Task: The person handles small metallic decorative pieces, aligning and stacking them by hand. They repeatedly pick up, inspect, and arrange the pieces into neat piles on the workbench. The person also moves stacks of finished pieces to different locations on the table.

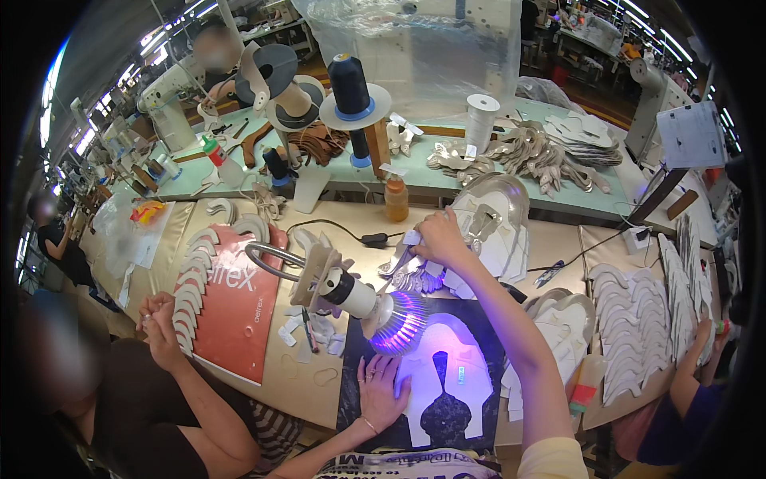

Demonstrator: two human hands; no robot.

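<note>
My left hand (381,391) lies flat, fingers spread, on a black board (355,363) beside the left edge of a white shoe-upper piece (467,351). That arched piece has a keyhole-shaped opening and a small bright mark. A ribbed lamp (399,321) on a bent metal neck casts violet light over it. Farther off, my right hand (437,238) reaches over a bunch of small pale cut pieces (408,275). Its fingers are bent together beside a small white tag (412,238); whatever they pinch is partly hidden.
Stacked pale uppers (499,215) stand right of my right hand. Curved pieces (626,319) fill the right side; others lie on a red sheet (239,303). An amber jar (396,199), a cable (375,239) and thread cones (351,88) stand behind. A co-worker's hand (162,327) is at left.
</note>
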